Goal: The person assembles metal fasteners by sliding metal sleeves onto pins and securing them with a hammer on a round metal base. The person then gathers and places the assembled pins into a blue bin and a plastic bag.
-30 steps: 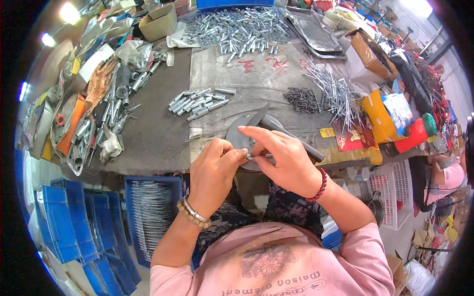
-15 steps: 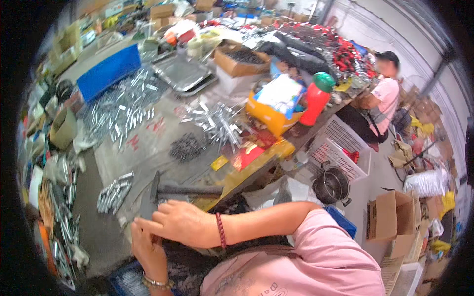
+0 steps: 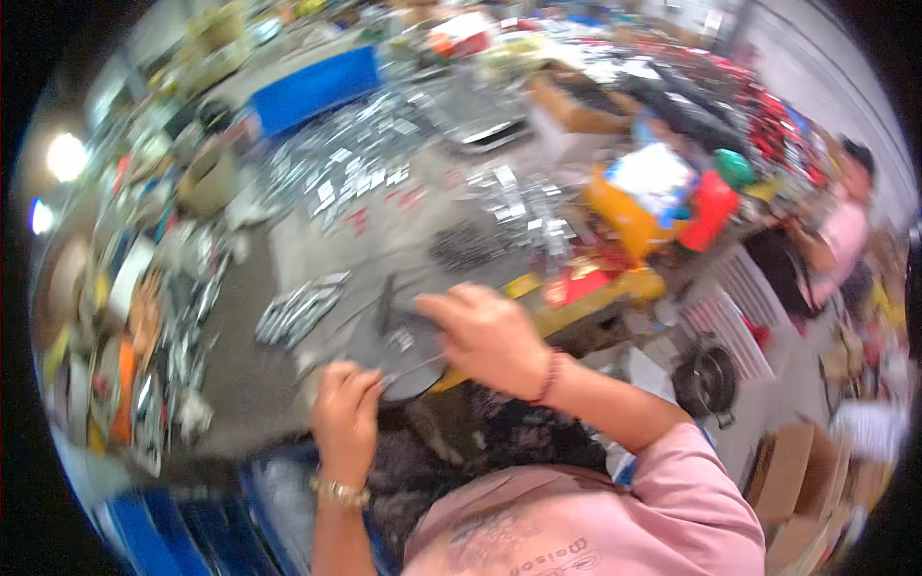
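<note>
My left hand (image 3: pixel 348 408) is closed in a pinch at the bench's near edge, on one end of a thin metal rod (image 3: pixel 415 367). The rod slants up toward my right hand (image 3: pixel 495 341), whose fingers look curled but are blurred. That hand covers the place where the handle of a dark hammer (image 3: pixel 387 305) lies; whether it grips the handle or the rod is hidden. Under the rod is a dark, rounded metal surface (image 3: pixel 408 384). Left of the hammer lies a small heap of silver metal pieces (image 3: pixel 301 309).
Farther back are a dark pile of small parts (image 3: pixel 466 247), scattered silver strips (image 3: pixel 519 206) and a blue panel (image 3: pixel 315 91). A yellow box (image 3: pixel 624 219) and a red bottle with a green cap (image 3: pixel 709 206) stand right. A co-worker (image 3: pixel 834 230) sits beyond white crates (image 3: pixel 730 307).
My view has swung, so the bench sits farther right and higher. My hands, together before, are now apart, the right one over the hammer's handle. The thin rod shows between them.
</note>
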A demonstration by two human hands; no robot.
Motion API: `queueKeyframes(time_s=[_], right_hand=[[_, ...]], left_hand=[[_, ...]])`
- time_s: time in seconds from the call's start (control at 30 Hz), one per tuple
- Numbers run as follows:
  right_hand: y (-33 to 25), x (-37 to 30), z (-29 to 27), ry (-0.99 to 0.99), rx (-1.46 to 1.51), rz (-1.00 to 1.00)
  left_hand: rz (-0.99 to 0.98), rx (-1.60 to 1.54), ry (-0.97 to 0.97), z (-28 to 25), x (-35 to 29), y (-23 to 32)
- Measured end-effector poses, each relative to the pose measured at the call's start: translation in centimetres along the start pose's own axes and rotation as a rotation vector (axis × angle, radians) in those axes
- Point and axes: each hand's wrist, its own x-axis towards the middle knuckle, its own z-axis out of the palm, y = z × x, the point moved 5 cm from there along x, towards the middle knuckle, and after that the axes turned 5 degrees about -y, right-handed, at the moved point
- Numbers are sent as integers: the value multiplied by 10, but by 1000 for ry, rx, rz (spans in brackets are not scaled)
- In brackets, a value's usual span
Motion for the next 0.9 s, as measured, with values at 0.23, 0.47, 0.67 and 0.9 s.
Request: queueKeyframes(time_s=[0.23,0.47,0.67,0.9], right_hand=[[-31,-24,-29,-71,118,-79],[-48,-29,-22,-179,-148,-203],[-52,-25,-36,-95,-16,-168],[-43,-30,-20,-254,-15,-133]], left_hand=[[-16,-25,40,3,3,-7],[-38,-56,56,2,-2,-8],[-33,-61,37,-1,0,-7],[-46,-85,36,3,0,-13]])
